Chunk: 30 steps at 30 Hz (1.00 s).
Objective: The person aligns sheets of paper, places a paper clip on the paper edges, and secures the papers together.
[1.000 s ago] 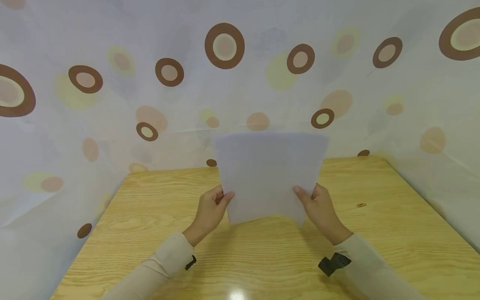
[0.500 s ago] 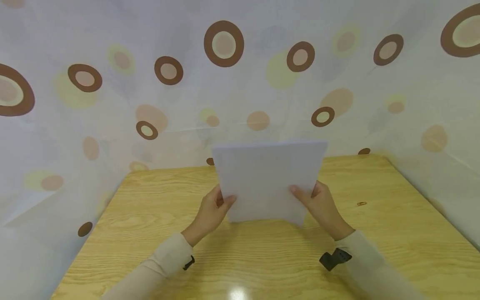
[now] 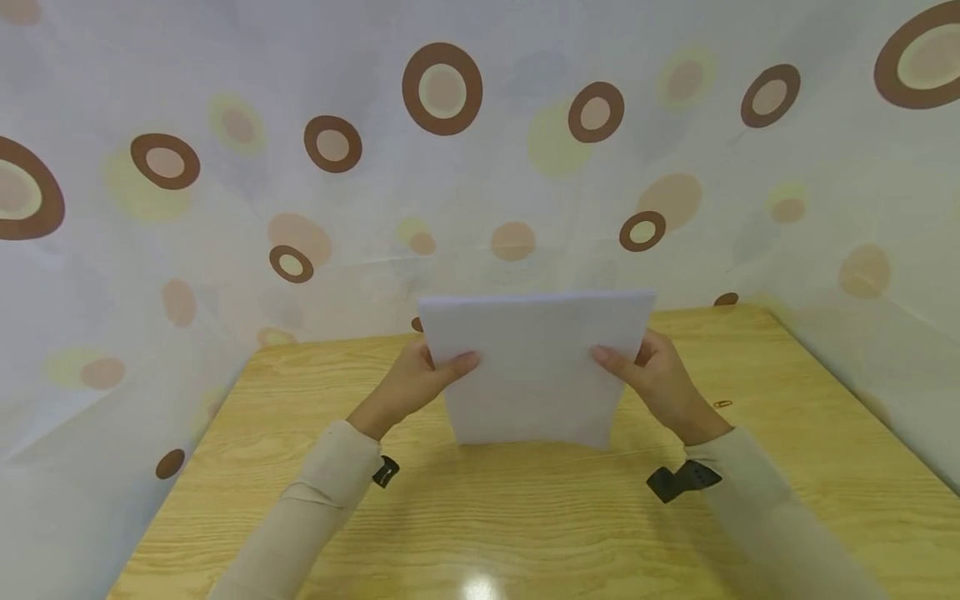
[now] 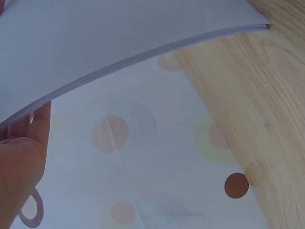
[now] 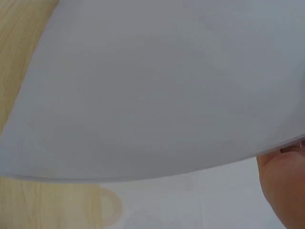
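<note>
A stack of white paper [image 3: 536, 375] stands tilted above the table, held by both hands. My left hand [image 3: 416, 375] grips its left edge, thumb on the near face and the fingers behind. On the opposite edge, my right hand [image 3: 663, 383] pinches the sheets the same way, with its fingers mostly hidden behind them. In the left wrist view the paper's edge [image 4: 124, 64] shows several layers and bows in a curve. The right wrist view is largely filled by the stack's broad face [image 5: 157, 90], with part of the right hand [image 5: 286, 186] at its edge.
A small orange-brown paper clip [image 3: 722, 404] lies on the wooden table [image 3: 525, 517], right of the right hand. White sheeting with brown and yellow circles [image 3: 442, 87] rises behind the table and along both sides.
The top edge of the paper stack has come down a little. Both hands have slid up along its sides, gripping it higher. The paper clip has stayed on the table.
</note>
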Each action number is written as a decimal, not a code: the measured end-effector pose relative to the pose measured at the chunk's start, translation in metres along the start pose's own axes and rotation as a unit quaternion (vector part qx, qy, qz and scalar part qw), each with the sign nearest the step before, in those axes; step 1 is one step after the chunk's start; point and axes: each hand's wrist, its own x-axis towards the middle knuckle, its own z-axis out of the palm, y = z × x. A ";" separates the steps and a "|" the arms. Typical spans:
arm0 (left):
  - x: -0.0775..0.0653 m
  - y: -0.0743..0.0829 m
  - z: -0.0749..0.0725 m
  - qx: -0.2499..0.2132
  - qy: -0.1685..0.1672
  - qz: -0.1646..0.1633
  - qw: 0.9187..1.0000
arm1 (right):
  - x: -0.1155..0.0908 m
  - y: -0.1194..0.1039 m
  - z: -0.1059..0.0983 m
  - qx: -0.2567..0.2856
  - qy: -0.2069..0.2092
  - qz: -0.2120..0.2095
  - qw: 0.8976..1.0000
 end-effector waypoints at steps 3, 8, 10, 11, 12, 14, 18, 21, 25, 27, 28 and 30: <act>0.006 -0.003 0.002 -0.028 0.012 0.001 1.000 | 0.005 -0.001 0.002 0.000 -0.010 -0.003 1.000; 0.009 0.001 0.010 -0.074 0.051 0.003 0.996 | 0.012 -0.004 0.011 0.018 0.006 0.004 1.000; 0.010 0.001 0.013 -0.075 0.078 0.000 0.994 | 0.014 -0.006 0.015 0.013 0.021 0.004 1.000; 0.010 0.001 0.014 -0.072 0.092 -0.003 0.993 | 0.015 -0.006 0.016 0.008 0.027 0.001 1.000; 0.011 0.000 0.015 -0.068 0.105 -0.005 0.992 | 0.015 -0.007 0.017 0.003 0.034 0.001 0.999; 0.012 -0.001 0.017 -0.063 0.125 -0.005 0.990 | 0.016 -0.008 0.018 -0.006 0.046 -0.005 0.999; 0.014 -0.008 0.017 -0.057 0.134 -0.007 0.989 | 0.015 -0.004 0.018 -0.020 0.055 0.001 0.998; 0.012 -0.013 0.018 -0.046 0.119 -0.042 0.991 | 0.011 0.012 0.016 -0.020 0.051 0.033 0.998; 0.009 -0.027 0.020 -0.041 0.094 -0.094 0.990 | 0.003 0.036 0.016 -0.020 0.053 0.080 0.995; 0.009 -0.034 0.019 -0.041 0.091 -0.098 0.990 | 0.003 0.038 0.018 -0.021 0.052 0.085 0.995; 0.008 -0.035 0.018 -0.037 0.092 -0.100 0.990 | 0.004 0.037 0.018 -0.022 0.051 0.086 0.995; 0.008 -0.032 0.016 -0.027 0.095 -0.090 0.991 | 0.006 0.034 0.020 -0.029 0.053 0.081 0.995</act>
